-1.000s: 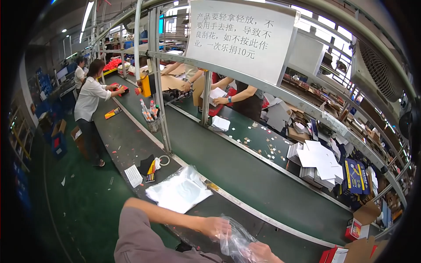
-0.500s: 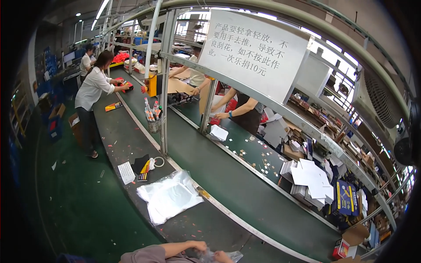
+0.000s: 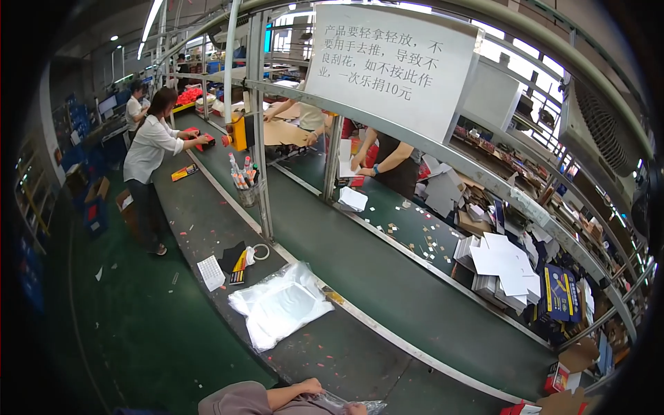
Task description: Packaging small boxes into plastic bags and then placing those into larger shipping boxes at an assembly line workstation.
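Observation:
At the bottom edge, a crumpled clear plastic bag (image 3: pixel 375 407) stretches between my hands. My left hand (image 3: pixel 310 387) is closed with the bag's film at its fingers. Just right of it and lower, my right hand (image 3: pixel 356 409) also grips the film, though the picture's edge cuts much of it off. Beyond them, on the dark bench, lies a stack of clear plastic bags (image 3: pixel 280 304). Behind that stack are a white printed sheet (image 3: pixel 211 273), a black piece (image 3: pixel 232 256), a yellow-and-black card (image 3: pixel 239 268) and a tape roll (image 3: pixel 261 252).
A green conveyor belt (image 3: pixel 387 270) runs alongside the bench beyond a metal rail. A cup of markers (image 3: pixel 247 190) hangs on a post. Co-workers stand at far left and across the belt. White sheets (image 3: pixel 505 266) are piled right; open cartons (image 3: pixel 577 356) stand at lower right.
The view has shifted slightly, so the bench sits a little further right and lower. My hands stay on the plastic bag. Across the belt, a co-worker's hand now rests on a white piece.

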The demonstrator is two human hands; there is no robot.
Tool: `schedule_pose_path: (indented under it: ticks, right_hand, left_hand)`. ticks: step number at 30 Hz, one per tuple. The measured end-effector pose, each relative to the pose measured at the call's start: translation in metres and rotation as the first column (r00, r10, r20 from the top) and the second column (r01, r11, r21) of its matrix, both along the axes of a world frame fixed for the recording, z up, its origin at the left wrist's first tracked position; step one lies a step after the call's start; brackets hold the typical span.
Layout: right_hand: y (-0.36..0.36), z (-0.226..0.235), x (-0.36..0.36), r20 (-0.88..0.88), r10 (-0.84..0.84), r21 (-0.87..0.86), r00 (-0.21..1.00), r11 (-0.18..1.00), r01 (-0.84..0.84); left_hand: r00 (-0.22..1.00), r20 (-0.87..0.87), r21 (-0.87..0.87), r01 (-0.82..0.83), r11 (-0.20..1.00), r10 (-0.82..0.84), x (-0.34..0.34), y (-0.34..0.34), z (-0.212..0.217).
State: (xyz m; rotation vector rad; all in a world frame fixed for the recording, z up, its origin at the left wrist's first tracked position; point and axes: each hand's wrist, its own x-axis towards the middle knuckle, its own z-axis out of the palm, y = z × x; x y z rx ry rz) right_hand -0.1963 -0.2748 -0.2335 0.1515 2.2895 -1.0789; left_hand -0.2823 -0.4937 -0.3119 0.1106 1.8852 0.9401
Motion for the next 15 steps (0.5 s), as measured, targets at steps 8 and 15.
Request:
schedule_pose_path:
  ticks: [8, 15]
  right_hand:
    - [-0.011, -0.002, 0.011, 0.005, -0.118, -0.039, 0.993, 0.992, 0.118]
    - [-0.008, -0.006, 0.02, 0.019, -0.201, -0.049, 0.979, 0.978, 0.202]
  left_hand:
    - [0.988, 0.1, 0.015, -0.118, 0.993, 0.116, 0.007, -0.003, -0.005]
    - [0.975, 0.132, 0.023, -0.184, 0.983, 0.18, 0.008, -0.003, 0.011]
